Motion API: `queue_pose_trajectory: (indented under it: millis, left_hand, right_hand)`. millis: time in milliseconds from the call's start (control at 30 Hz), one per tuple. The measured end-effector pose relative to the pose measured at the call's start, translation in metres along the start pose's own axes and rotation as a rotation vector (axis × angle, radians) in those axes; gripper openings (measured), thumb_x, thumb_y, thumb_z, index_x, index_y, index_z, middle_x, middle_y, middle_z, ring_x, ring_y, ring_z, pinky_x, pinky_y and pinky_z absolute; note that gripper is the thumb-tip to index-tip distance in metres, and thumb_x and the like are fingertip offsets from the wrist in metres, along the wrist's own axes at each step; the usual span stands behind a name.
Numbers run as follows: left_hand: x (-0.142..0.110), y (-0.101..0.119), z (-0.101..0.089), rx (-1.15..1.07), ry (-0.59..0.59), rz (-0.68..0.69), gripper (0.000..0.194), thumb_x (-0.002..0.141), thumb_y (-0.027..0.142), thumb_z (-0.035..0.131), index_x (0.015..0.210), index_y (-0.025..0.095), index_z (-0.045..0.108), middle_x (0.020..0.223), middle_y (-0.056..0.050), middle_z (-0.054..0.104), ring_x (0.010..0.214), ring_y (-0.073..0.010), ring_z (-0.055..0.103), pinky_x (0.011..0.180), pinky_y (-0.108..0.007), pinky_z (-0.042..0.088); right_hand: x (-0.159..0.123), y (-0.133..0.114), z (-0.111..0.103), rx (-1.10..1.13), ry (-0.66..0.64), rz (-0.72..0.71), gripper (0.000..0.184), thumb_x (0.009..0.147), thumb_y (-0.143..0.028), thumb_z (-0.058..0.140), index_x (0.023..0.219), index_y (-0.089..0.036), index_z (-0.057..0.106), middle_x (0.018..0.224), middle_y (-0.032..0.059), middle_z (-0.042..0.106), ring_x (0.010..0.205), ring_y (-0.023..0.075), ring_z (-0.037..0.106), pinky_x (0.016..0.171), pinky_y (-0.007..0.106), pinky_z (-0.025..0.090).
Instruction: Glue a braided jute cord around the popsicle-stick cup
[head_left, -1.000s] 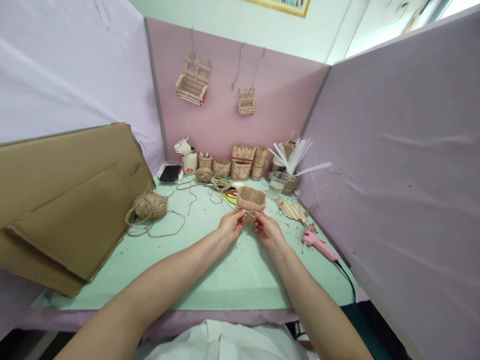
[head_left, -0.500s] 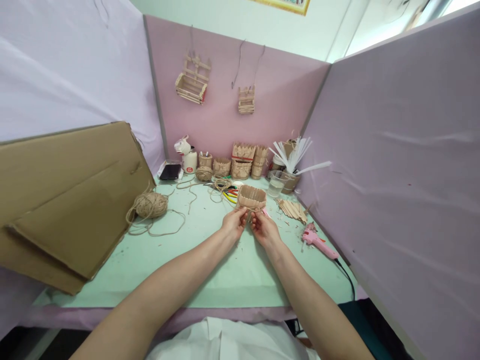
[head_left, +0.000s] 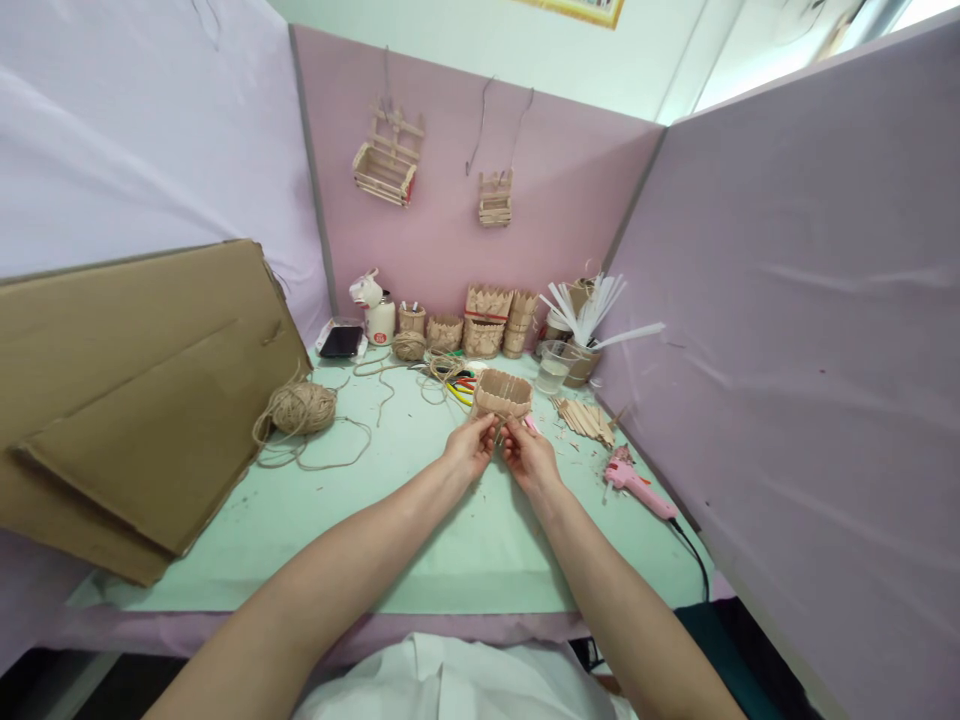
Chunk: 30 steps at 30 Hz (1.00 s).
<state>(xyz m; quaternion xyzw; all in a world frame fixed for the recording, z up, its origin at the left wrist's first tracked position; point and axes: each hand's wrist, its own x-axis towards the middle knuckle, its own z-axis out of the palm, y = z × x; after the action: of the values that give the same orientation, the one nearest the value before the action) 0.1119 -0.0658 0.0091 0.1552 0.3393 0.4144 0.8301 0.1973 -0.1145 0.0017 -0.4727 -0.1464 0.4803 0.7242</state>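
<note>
Both hands have drawn slightly closer together since the earlier frame; basket about where it was. Left hand (head_left: 472,446) and right hand (head_left: 529,452) meet at the near side of the stick basket (head_left: 502,404), fingertips just apart. Thumb and fingers pinched narrow on each, gripping the thin twine strand (head_left: 500,418) at the basket's front, below the rim. Exact finger contact with the basket wall too small to tell. Remaining fingers curl in toward the palms. Forearms come up from the bottom edge, well apart there, converging toward the basket; left one slants more, right one steeper. Wrists close to straight, low over the green table (head_left: 420,560).

Basket open end up, tilted a bit toward the camera, centre of the work area. Pliers with yellow handles (head_left: 460,394) just left of it, among loose twine. Clear cup (head_left: 553,370) beyond it to the right, flat wooden sticks (head_left: 586,421) piled to its right. Pink glue gun (head_left: 637,485) lies on its side nearer the right panel, black cord trailing. Big twine ball (head_left: 302,407) at left beside the cardboard (head_left: 157,390). Finished-looking stick containers (head_left: 484,338) lined up along the back.
</note>
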Motion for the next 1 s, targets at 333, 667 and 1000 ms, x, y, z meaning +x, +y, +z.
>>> queue_pose_trajectory:
  millis: [333, 667, 1000]
  left_hand:
    - [-0.003, 0.002, 0.002, 0.017, 0.011, -0.012, 0.013, 0.084, 0.008, 0.057, 0.072, 0.010, 0.061, 0.056, 0.000, 0.060, 0.044, -0.0022, 0.053, 0.040, -0.010, 0.035]
    - [-0.015, 0.013, 0.010, 0.055, 0.077, 0.049, 0.010, 0.079, 0.006, 0.060, 0.070, 0.010, 0.061, 0.062, -0.001, 0.062, 0.043, -0.0010, 0.048, 0.039, -0.011, 0.031]
    - [-0.009, 0.078, 0.000, 0.077, -0.002, 0.147, 0.008, 0.078, 0.009, 0.062, 0.070, 0.011, 0.062, 0.058, 0.001, 0.059, 0.043, -0.0012, 0.045, 0.039, -0.013, 0.028]
  right_hand:
    - [-0.001, 0.000, -0.001, -0.053, 0.033, -0.012, 0.027, 0.055, -0.031, 0.083, 0.067, -0.013, 0.066, 0.061, 0.0009, 0.067, 0.044, 0.0044, 0.049, 0.038, 0.014, 0.040]
    - [-0.004, -0.015, -0.013, -0.235, 0.098, -0.247, 0.027, 0.058, -0.037, 0.077, 0.062, -0.017, 0.059, 0.057, -0.0028, 0.059, 0.045, 0.0060, 0.043, 0.039, 0.018, 0.031]
    - [0.017, -0.089, 0.008, -0.548, 0.083, -0.717, 0.022, 0.069, -0.039, 0.068, 0.066, -0.018, 0.060, 0.055, -0.0029, 0.055, 0.050, 0.0094, 0.041, 0.049, 0.023, 0.032]
